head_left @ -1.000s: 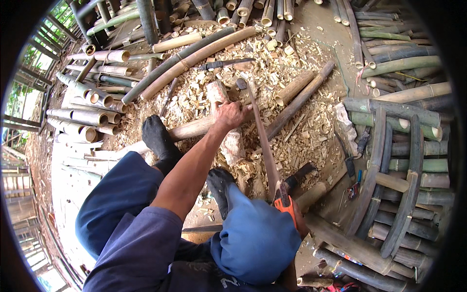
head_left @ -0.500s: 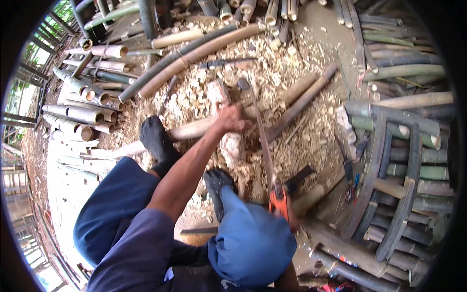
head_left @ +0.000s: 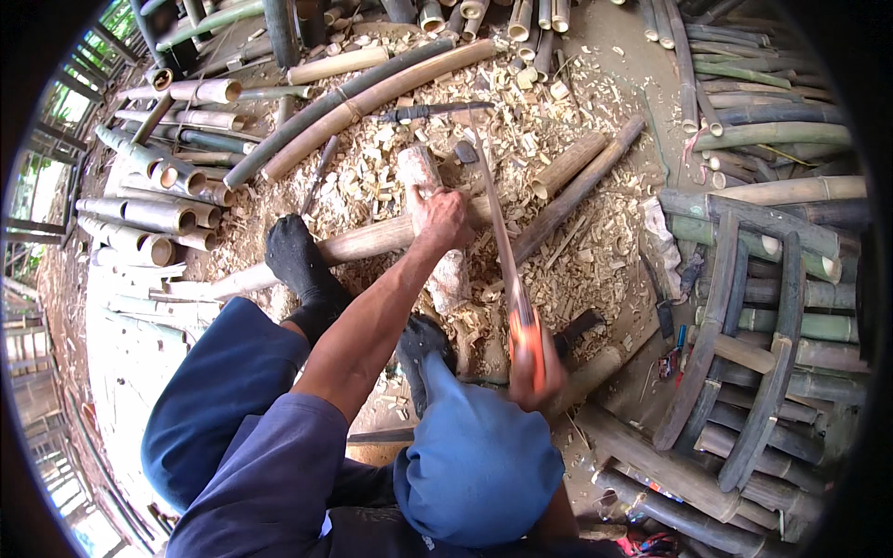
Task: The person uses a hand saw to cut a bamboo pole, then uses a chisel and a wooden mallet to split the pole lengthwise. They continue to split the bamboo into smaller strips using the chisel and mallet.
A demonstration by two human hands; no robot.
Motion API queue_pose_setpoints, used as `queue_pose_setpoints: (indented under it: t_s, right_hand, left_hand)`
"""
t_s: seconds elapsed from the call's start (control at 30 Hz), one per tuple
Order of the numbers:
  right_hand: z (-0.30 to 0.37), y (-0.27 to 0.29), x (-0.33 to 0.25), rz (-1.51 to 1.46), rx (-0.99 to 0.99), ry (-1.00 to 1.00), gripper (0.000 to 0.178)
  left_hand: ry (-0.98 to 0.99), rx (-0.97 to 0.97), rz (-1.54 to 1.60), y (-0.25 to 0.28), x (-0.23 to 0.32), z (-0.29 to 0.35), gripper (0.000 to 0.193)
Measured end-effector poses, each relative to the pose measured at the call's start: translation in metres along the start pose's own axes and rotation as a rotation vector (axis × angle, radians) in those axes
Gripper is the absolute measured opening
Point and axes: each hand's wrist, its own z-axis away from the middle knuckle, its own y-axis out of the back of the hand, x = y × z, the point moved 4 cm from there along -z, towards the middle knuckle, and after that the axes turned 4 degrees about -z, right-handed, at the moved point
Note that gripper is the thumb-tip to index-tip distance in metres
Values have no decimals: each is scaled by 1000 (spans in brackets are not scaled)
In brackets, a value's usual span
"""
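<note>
My left hand [head_left: 443,219] is closed round a bamboo pole [head_left: 367,240], pressing it where it crosses a short, pale, rough log [head_left: 450,279]. My right hand [head_left: 538,372], blurred by motion, grips the orange handle of a handsaw [head_left: 503,244]. The long narrow blade points away from me and crosses the pole's right end, just right of my left hand. The pole slopes down to the left, past my black-socked left foot [head_left: 296,249]. My other foot [head_left: 425,349] is beside the log's near end.
Wood chips [head_left: 595,270] cover the ground around the log. A long sheathed blade [head_left: 433,112] lies beyond it. Two bamboo pieces [head_left: 581,191] rest to the right. Stacked bamboo [head_left: 139,216] lines the left, and a bamboo frame [head_left: 744,358] lies at the right.
The saw and my right hand have moved forward, away from me. My left hand stays on the pole.
</note>
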Motion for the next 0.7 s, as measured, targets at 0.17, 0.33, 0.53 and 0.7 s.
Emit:
queue_pose_setpoints:
  t_s: [0.17, 0.33, 0.53, 0.7]
  right_hand:
    - [-43, -13, -28, -162, -1, -140, 36]
    - [27, 20, 1, 175, -21, 11, 36]
    - [-62, -20, -28, -76, -49, -52, 37]
    - [47, 5, 86, 279, -5, -119, 21]
  left_hand:
    - [64, -100, 29, 1, -7, 5, 39]
    - [24, -64, 173, -4, 6, 0, 41]
    - [36, 9, 9, -6, -21, -3, 56]
    - [-1, -10, 54, -5, 12, -5, 54]
